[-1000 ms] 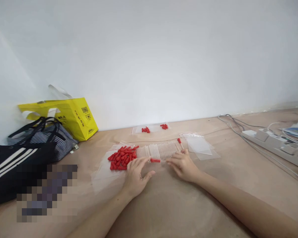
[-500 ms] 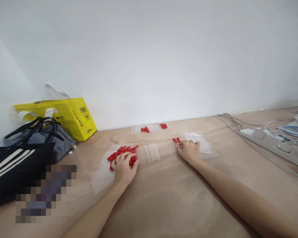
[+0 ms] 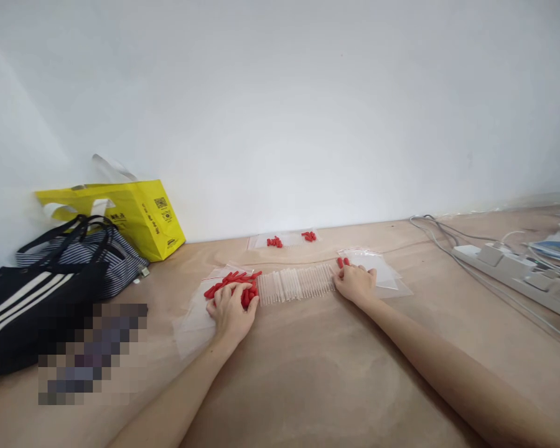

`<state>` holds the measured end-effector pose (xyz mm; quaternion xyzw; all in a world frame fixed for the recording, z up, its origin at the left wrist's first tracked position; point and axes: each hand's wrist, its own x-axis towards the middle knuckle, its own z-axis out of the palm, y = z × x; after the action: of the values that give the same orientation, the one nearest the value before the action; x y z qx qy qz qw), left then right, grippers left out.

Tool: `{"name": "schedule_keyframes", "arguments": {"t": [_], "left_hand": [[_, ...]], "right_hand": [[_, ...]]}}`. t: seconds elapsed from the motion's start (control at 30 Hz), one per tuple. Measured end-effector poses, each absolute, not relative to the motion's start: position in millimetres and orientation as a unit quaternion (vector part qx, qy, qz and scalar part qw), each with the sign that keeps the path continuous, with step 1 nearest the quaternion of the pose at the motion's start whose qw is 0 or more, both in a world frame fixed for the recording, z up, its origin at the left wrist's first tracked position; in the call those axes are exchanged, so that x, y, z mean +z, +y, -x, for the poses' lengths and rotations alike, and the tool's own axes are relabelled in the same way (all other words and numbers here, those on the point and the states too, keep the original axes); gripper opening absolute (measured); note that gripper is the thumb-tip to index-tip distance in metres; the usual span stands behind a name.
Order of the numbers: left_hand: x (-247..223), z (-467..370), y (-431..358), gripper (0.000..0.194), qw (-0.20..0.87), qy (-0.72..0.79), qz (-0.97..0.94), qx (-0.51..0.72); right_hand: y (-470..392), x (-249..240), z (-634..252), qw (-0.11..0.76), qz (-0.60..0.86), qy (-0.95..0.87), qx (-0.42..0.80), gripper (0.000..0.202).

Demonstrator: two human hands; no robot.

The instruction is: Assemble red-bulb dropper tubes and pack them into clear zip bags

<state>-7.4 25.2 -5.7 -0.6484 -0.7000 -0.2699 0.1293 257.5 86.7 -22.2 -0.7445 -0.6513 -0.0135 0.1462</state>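
My left hand (image 3: 232,311) rests with curved fingers over a pile of small red rubber-looking bulbs (image 3: 233,277), its thumb held apart from the fingers. The pile lies on clear plastic zip bags (image 3: 193,320). Right of it, thin clear tubes (image 3: 289,285) lie side by side in a long row. At that row's right end is my right hand (image 3: 356,283), with its fingers bent and closed. Two red bulbs (image 3: 343,262) show just beyond its fingertips, over the edge of another clear bag (image 3: 382,269). Whatever lies beneath the right fingers is hidden.
Farther back, a clear bag (image 3: 289,240) bears two small clusters of red bulbs. A yellow shopping bag (image 3: 156,218), a striped bag (image 3: 121,264) and a black bag (image 3: 37,323) stand left. A white power strip (image 3: 513,274) with cables lies right. The wall closes the back.
The two red bulbs by my right hand have shifted a little to the right, onto the bag's edge. My left hand stays over the red pile. The view has shifted slightly.
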Motion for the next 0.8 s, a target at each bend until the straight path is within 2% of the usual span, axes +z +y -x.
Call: {"name": "schedule_keyframes", "arguments": {"t": [0.13,0.27,0.43,0.57,0.7,0.8], "left_hand": [[-4,15,29,0.018,0.186,-0.673,0.675,-0.24],[-5,20,31,0.016,0.203,-0.647,0.697,-0.236],[-10,19,32,0.014,0.225,-0.62,0.706,-0.256],[-10,20,31,0.015,0.232,-0.61,0.698,-0.295],[-6,20,23,0.016,0.21,-0.582,0.707,-0.343],[-4,13,14,0.016,0.139,-0.517,0.768,-0.352]], "right_hand": [[88,-21,-254,0.104,0.742,-0.661,-0.034,0.029],[86,-23,-251,0.111,0.735,-0.665,-0.063,0.028],[73,-30,-250,0.221,0.667,-0.699,-0.129,0.025],[52,-35,-249,0.313,0.542,-0.773,-0.099,0.02],[35,-37,-247,0.341,0.422,-0.84,-0.026,0.02],[29,-36,-246,0.333,0.38,-0.863,-0.014,0.022]]}}
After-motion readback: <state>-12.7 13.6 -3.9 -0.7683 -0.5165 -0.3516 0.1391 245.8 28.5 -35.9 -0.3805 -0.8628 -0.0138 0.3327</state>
